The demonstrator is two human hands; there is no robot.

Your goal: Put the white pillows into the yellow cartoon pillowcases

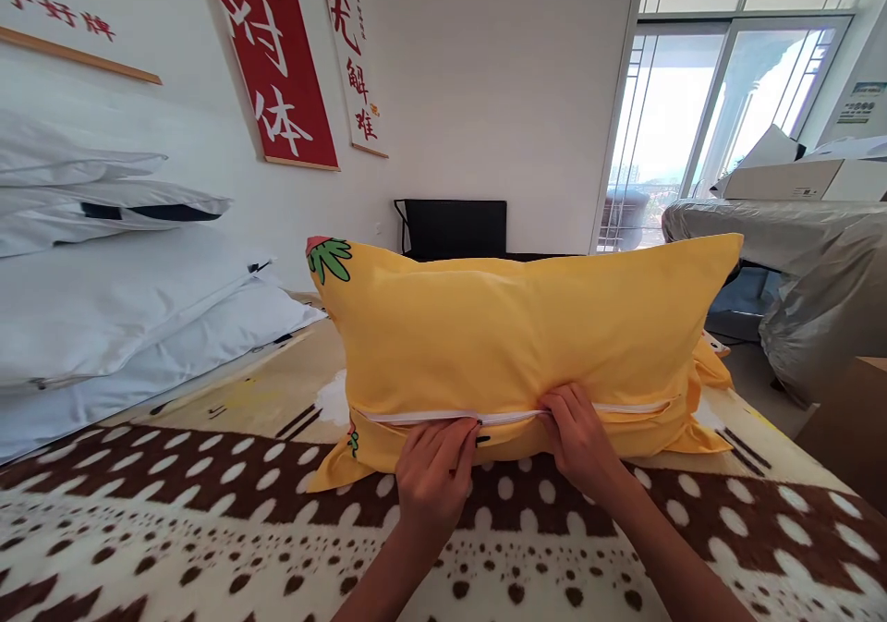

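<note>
A plump yellow pillowcase stands on its long side in front of me, its upper left corner printed with a green leaf. A white zipper runs along its lower part. My left hand is closed in a pinch at the zipper, left of the middle; a small dark mark shows beside the fingertips, and I cannot tell whether it is the zipper pull. My right hand pinches the yellow cloth along the zipper, a little further right. The fingertips of both hands are partly hidden.
Beneath lies a brown and cream patterned blanket. White pillows are stacked at the left. Behind the pillowcase is a black panel. At the right are a plastic-covered piece, a white box and a brown carton.
</note>
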